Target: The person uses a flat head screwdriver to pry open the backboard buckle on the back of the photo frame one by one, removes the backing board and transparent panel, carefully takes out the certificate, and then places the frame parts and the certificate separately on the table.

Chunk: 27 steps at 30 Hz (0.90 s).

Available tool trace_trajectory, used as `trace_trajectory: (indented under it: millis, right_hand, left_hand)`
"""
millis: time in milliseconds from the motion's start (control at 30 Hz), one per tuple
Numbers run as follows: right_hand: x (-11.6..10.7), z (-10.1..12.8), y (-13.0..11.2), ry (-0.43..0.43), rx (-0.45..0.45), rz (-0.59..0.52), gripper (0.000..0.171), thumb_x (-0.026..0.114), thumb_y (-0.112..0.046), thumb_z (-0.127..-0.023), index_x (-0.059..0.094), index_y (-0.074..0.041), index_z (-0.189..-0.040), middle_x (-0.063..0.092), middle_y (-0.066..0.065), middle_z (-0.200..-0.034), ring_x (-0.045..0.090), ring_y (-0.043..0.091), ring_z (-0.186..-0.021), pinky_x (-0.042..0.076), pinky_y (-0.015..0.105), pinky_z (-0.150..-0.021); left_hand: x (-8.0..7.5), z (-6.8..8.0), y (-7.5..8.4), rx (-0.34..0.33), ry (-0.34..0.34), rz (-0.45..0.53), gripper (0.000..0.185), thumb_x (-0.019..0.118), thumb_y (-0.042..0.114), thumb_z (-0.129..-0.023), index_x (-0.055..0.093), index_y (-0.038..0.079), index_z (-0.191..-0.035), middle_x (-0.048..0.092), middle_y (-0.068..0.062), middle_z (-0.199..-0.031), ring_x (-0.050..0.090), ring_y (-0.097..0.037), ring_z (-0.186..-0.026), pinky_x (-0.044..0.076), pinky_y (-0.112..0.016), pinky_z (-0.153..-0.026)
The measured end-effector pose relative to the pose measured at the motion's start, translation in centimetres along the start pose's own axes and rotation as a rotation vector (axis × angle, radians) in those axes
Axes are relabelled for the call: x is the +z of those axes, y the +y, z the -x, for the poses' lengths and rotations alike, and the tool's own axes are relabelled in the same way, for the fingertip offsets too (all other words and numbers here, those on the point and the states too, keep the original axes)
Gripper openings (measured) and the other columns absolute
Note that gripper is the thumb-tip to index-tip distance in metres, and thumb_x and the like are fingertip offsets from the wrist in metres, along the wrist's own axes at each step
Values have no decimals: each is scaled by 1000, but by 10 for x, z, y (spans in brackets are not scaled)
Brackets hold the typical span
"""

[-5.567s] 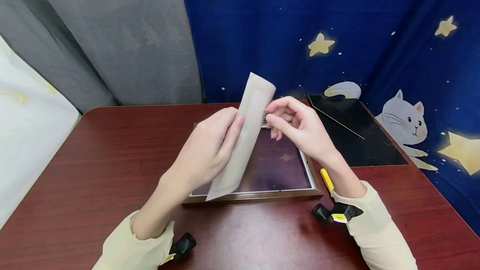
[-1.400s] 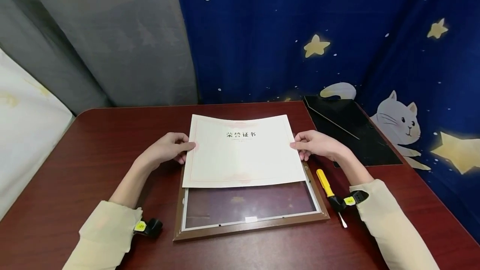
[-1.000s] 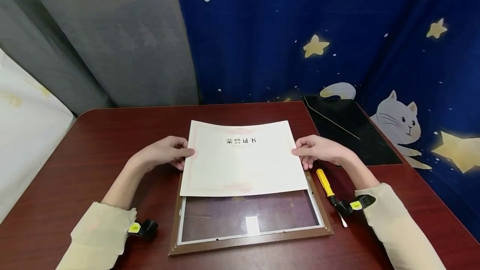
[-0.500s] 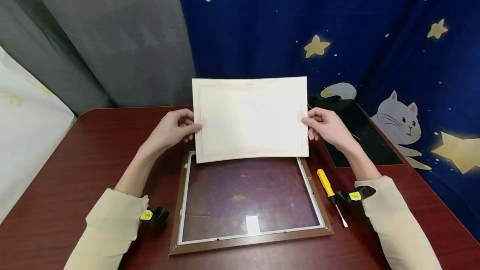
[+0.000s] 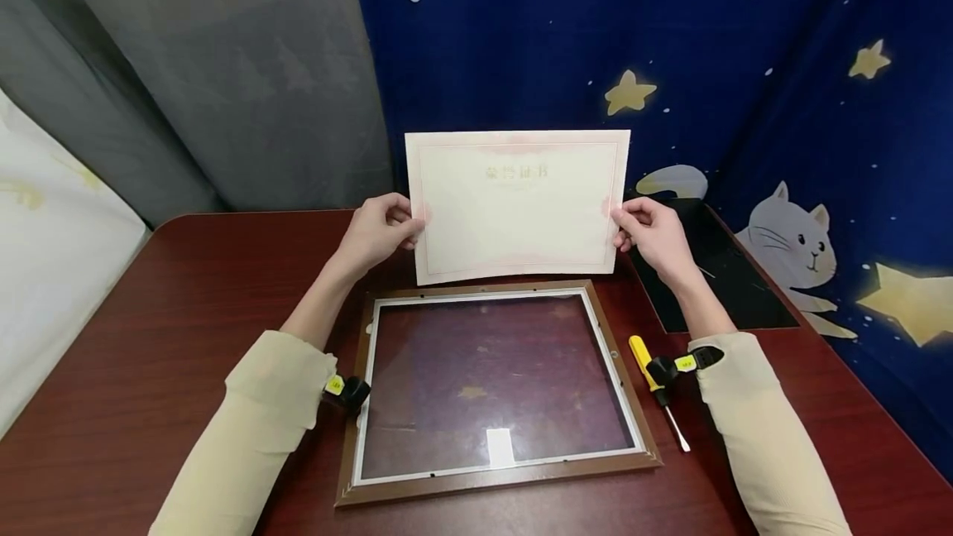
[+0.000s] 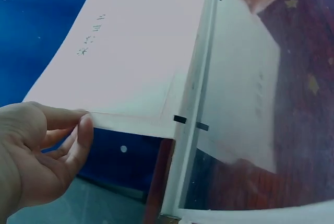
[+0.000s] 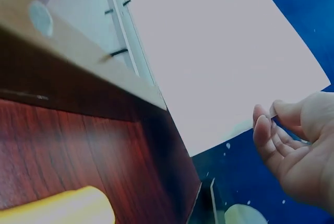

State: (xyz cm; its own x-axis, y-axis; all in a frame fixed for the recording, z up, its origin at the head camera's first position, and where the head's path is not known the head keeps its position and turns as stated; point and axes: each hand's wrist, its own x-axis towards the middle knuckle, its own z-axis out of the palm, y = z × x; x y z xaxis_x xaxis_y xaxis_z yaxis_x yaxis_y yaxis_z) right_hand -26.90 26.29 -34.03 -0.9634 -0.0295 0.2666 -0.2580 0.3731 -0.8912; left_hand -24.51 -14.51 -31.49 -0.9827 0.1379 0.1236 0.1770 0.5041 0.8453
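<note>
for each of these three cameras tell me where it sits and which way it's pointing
Head: on the person's head, facing forward and down at the certificate above the picture frame; both forearms, left hand, right hand show.
Left wrist: low, looking up; left hand shows.
Right wrist: low beside the frame, looking up; right hand shows.
All share the certificate.

The head camera is looking down from above; both wrist cameras are looking up closely, sharing the cream paper certificate [image 5: 517,203] and brown wooden frame [image 5: 495,482].

Cream certificate [image 5: 517,205] w/ pink border, held upright by both side edges, blank back facing camera, above wooden frame [image 5: 495,394].
</note>
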Motion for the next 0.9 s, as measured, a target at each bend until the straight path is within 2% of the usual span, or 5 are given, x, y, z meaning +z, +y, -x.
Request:
trace_trajectory:
  millis: [200,333,467,700,900]
  right_hand:
    - [-6,-2,13,11,93,30,30,61,-16,-103,58,10,-117,64,-1,-75,61,7,-61,55,22,-61]
    - [-8,0,20,7,159,62,29,61,-14,-103,57,9,-119,64,1,-78,60,7,-63,55,25,-64]
    - [-8,1,21,-10,219,96,29,61,-12,-102,56,8,-122,63,6,-83,58,10,-64,53,26,-63]
    - [-5,-2,26,-35,300,198,30,62,-13,-101,56,5,-124,59,7,-82,53,20,-68,45,29,-60]
    - [2,-7,35,-65,331,266,31,65,-12,-97,58,6,-121,58,4,-75,51,18,-63,44,29,-56]
  left_hand:
    - [12,-13,-2,-104,-67,73,25,62,6,-98,57,-7,-119,66,-18,-99,67,-20,-78,58,-38,-83]
    - [22,-17,-2,-131,-113,91,23,60,1,-97,56,-8,-118,65,-17,-92,64,-18,-73,56,-48,-89]
    - [29,-20,-3,-160,-176,76,28,59,-3,-94,55,-9,-121,63,-15,-84,61,-17,-67,58,-46,-83]
    - [36,-25,-6,-264,-183,-27,47,63,-2,-92,50,-5,-137,60,-20,-101,61,-13,-61,60,-37,-78]
    - [42,-29,-13,-277,-209,-137,46,63,-5,-88,52,-12,-133,59,-26,-113,61,-13,-64,60,-31,-71]
